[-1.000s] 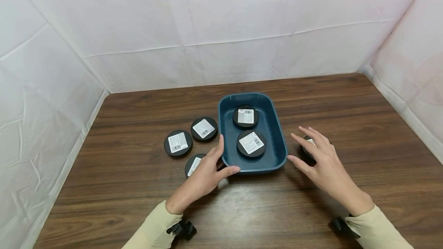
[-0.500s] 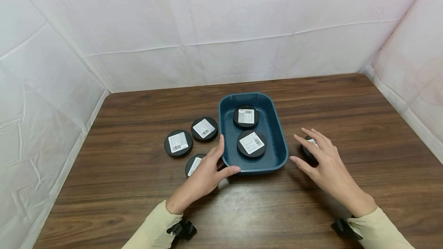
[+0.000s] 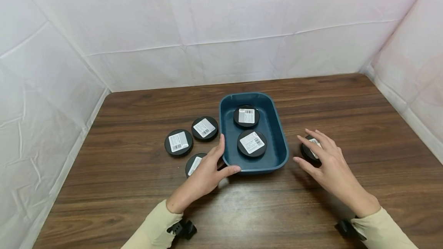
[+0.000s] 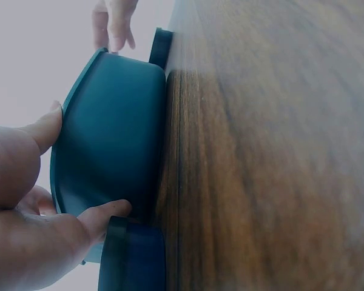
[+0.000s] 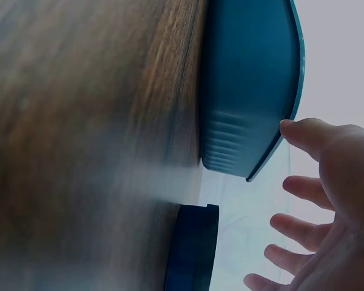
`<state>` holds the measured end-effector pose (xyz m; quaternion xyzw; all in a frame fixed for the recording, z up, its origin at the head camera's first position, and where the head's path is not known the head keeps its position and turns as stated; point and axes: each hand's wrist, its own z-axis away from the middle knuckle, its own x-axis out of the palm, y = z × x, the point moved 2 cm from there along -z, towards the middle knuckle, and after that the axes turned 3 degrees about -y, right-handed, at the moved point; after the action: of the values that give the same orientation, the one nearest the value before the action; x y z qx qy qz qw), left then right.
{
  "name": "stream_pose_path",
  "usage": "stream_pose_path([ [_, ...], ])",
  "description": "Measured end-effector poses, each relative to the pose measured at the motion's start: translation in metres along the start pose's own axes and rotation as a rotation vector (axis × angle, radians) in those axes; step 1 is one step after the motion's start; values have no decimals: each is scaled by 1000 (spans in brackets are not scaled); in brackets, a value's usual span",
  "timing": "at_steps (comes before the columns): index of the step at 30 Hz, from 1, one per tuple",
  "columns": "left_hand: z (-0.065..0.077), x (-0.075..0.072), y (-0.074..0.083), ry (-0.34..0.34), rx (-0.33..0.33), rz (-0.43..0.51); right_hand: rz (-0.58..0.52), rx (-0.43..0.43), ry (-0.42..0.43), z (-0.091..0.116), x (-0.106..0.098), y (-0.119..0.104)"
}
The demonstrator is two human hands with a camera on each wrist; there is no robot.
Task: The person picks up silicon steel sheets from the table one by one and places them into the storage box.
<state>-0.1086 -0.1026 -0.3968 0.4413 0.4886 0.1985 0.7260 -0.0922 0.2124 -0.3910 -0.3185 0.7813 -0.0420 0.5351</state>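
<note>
A blue plastic tray (image 3: pixel 277 137) stands on the wooden table, with two black round flat containers inside, the nearer labelled container (image 3: pixel 252 143) and the farther labelled container (image 3: pixel 246 117). My left hand (image 3: pixel 205 170) grips the tray's near left corner, thumb on the front rim and fingers along the left side. To the right of the tray, my right hand (image 3: pixel 327 164) hovers with spread fingers over another black round container (image 3: pixel 310 150), partly hidden beneath it. In the right wrist view the fingers of the right hand (image 5: pixel 327 200) hold nothing, and that container (image 5: pixel 192 248) lies apart from them.
Left of the tray lie more black containers: an upper one (image 3: pixel 204 128), a left one (image 3: pixel 178 143) and a lower one (image 3: pixel 194 163) partly covered by my left hand. White cloth walls (image 3: pixel 221 30) enclose the table's (image 3: pixel 138 203) back and sides.
My right hand has drifted slightly right and toward me, away from the tray, uncovering more of the right-hand container. My left hand and the tray stay nearly in place.
</note>
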Motion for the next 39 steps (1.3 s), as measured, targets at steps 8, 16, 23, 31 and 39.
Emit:
stream_pose_path([
  [8, 0, 1, 0, 6, 1, -4, 27, 58, -68, 1, -2, 4],
  [16, -1, 1, 0, -1, -4, -12, 81, 126, -157, 5, -2, 12],
  [23, -1, 1, 0, -1, -11, -4, 116, 156, -230, 3, -4, 17],
  [31, 0, 1, 0, 10, -3, -8, 168, 179, -312, -4, -3, 22],
  [39, 0, 1, 0, 3, -12, -9, 140, 239, -375, -6, -3, 30],
])
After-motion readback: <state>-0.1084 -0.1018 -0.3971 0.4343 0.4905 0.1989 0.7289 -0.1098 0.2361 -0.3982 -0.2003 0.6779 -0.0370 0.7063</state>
